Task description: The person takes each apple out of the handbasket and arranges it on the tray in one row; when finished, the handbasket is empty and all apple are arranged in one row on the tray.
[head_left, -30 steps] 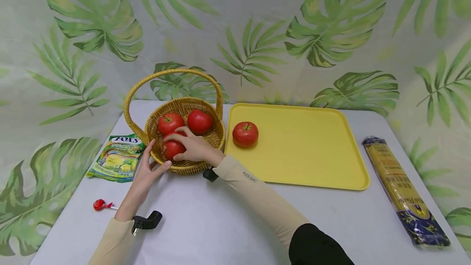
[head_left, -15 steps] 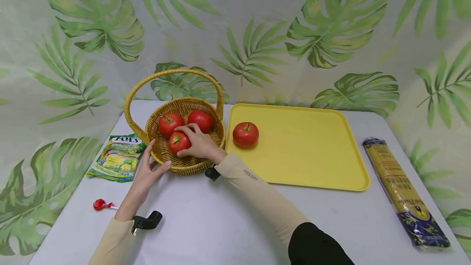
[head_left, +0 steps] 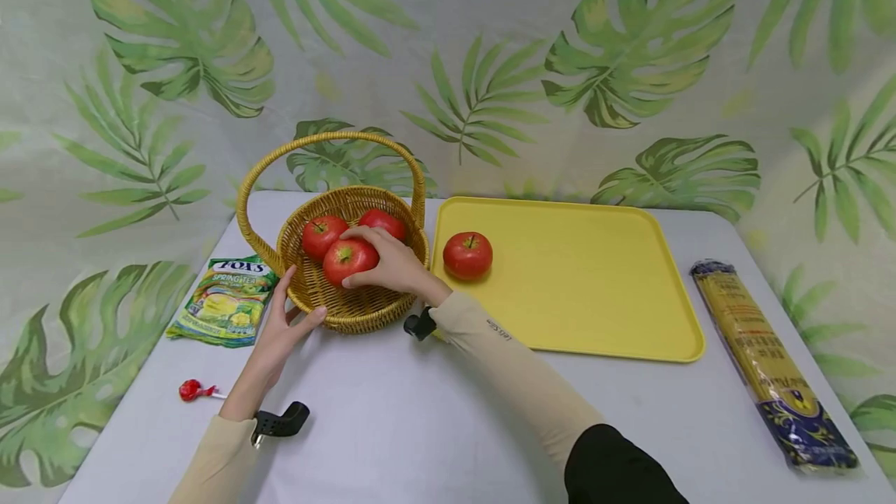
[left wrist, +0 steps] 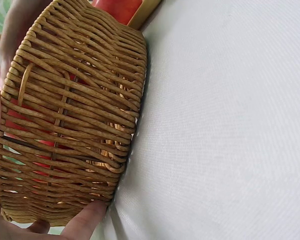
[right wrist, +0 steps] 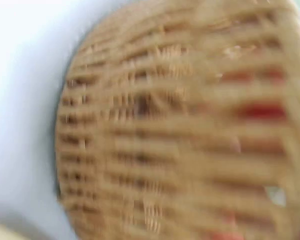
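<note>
My right hand (head_left: 392,259) grips a red apple (head_left: 348,261) inside the yellow-brown wicker basket (head_left: 364,323), fingers over its top and thumb at its near side. Two more red apples, the left one (head_left: 323,236) and a partly hidden one (head_left: 383,222), lie behind it. With my left hand (head_left: 273,341) I hold the basket's near left side; in the left wrist view, fingers (left wrist: 87,220) press on the weave low down. Blurred wicker fills much of the right wrist view, red showing through its gaps. Another red apple (head_left: 467,256) sits on the yellow tray (head_left: 574,278).
The basket's tall arched handle (head_left: 329,134) rises over the apples. Left of it lies a green candy bag (head_left: 225,302), with a red lollipop (head_left: 190,390) nearer me. A long pack of spaghetti (head_left: 770,364) lies along the table's right side. A leaf-print cloth hangs behind.
My right hand has drawn the gripped apple up and to the right within the basket, and the apple looks larger now. The left hand and basket have stayed in place.
</note>
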Motion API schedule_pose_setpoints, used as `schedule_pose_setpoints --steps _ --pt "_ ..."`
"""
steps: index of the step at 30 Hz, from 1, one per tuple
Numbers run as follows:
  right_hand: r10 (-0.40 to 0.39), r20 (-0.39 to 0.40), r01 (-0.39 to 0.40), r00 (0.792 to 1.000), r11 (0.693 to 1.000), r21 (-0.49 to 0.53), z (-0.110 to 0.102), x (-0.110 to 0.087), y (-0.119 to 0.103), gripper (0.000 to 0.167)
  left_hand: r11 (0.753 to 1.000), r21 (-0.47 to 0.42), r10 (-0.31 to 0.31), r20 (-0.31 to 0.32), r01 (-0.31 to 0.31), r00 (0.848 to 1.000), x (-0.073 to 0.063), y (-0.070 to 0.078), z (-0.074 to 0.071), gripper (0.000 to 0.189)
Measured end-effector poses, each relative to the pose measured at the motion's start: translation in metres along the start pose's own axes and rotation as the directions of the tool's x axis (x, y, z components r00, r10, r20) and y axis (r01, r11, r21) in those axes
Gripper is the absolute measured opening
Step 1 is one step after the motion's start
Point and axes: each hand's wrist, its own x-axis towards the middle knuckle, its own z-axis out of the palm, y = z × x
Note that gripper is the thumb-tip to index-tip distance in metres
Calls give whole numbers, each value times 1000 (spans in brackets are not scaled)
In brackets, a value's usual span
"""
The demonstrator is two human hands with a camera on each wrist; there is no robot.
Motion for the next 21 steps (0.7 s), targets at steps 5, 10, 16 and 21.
schedule_pose_setpoints --steps 5,10,16,21 --pt "-61 3 60 998 987 147 -22 -10 9 65 1000 -2 2 -4 -2 1000 0 1 0 86" --pt "-67 -13 68 998 965 254 -47 -24 21 64 1000 -7 7 -3 -8 1000 1 1 1 86" --pt "-7 -75 30 997 951 309 -79 -44 36 63 1000 1 12 -4 -12 1000 0 0 1 86" --pt "66 -119 -19 991 932 362 -106 -63 54 64 1000 8 9 -4 -9 1000 -1 0 1 86"
